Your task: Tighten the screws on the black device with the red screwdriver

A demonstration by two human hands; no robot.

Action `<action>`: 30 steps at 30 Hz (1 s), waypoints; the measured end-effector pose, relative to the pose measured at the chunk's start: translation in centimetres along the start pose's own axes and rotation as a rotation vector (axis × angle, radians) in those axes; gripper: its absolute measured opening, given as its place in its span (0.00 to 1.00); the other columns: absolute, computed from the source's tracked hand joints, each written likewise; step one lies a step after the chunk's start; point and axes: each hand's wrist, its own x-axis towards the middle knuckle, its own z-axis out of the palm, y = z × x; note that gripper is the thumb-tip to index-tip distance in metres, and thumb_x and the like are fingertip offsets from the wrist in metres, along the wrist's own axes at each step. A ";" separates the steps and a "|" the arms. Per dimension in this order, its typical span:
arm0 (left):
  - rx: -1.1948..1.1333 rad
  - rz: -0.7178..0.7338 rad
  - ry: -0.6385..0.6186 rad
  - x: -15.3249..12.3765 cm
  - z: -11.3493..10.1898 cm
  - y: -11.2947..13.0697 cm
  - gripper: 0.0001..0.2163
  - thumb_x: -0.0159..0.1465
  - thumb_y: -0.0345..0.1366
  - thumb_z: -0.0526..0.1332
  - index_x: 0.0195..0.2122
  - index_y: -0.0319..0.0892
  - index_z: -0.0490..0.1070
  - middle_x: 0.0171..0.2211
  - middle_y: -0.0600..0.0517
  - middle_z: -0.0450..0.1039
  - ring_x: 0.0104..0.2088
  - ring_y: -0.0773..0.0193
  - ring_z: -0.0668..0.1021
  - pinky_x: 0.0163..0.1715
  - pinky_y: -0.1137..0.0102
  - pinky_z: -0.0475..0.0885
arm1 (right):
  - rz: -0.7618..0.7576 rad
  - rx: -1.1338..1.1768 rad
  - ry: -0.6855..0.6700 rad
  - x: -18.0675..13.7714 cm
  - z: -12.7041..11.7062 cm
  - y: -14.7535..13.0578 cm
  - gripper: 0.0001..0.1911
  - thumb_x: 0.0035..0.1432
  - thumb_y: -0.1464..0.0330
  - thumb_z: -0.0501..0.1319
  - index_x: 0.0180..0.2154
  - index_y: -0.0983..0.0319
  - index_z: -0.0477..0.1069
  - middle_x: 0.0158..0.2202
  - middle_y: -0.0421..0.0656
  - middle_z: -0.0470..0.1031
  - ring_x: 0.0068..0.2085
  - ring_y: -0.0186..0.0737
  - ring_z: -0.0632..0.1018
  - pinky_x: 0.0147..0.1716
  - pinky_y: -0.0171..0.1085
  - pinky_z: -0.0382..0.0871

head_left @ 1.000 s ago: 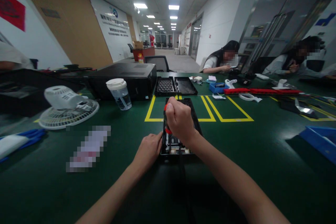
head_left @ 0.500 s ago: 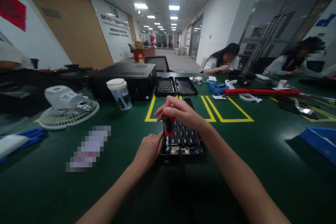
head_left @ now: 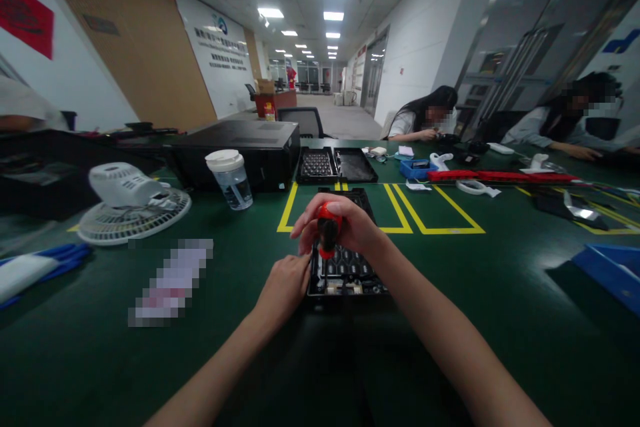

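A black keyboard shell (head_left: 350, 260) lies on the green table (head_left: 450, 320) in front of me, long side pointing away. My right hand (head_left: 350, 227) is closed around the red-and-black handle of a screwdriver (head_left: 329, 230), which stands upright with its tip down at the shell's near left part. My left hand (head_left: 285, 287) is curled against the shell's near left edge, steadying it.
A white desk fan (head_left: 133, 203) lies at left beside a clear jar with a white lid (head_left: 230, 177) and a black box (head_left: 240, 147). Two black trays (head_left: 335, 163) sit behind yellow floor-tape lines (head_left: 400, 210). A blue bin (head_left: 613, 270) is at right. Two people sit at the far right.
My right hand has shifted its hold on the screwdriver handle, from a fist over the top to fingers wrapped around it, as it turns. The left hand stays at the shell's edge.
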 end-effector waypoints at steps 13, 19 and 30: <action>-0.004 -0.012 -0.013 0.0 -0.2 0.2 0.13 0.65 0.34 0.46 0.47 0.43 0.64 0.36 0.48 0.72 0.37 0.62 0.72 0.39 0.67 0.65 | -0.003 -0.125 0.114 -0.3 0.2 -0.3 0.11 0.55 0.64 0.53 0.32 0.67 0.67 0.24 0.41 0.72 0.22 0.34 0.74 0.22 0.34 0.69; -0.005 -0.004 -0.011 0.1 -0.2 0.3 0.13 0.65 0.34 0.45 0.48 0.42 0.64 0.36 0.47 0.72 0.36 0.62 0.73 0.39 0.68 0.65 | 0.004 -0.206 0.129 -0.4 0.1 -0.6 0.10 0.56 0.65 0.53 0.32 0.66 0.66 0.25 0.40 0.71 0.23 0.32 0.75 0.23 0.32 0.70; -0.008 -0.024 -0.008 0.1 -0.1 0.2 0.13 0.65 0.34 0.46 0.47 0.42 0.65 0.38 0.47 0.72 0.38 0.62 0.73 0.40 0.67 0.65 | -0.003 -0.431 0.197 -0.4 0.9 -1.5 0.11 0.56 0.65 0.56 0.30 0.67 0.67 0.25 0.41 0.71 0.25 0.32 0.75 0.27 0.34 0.72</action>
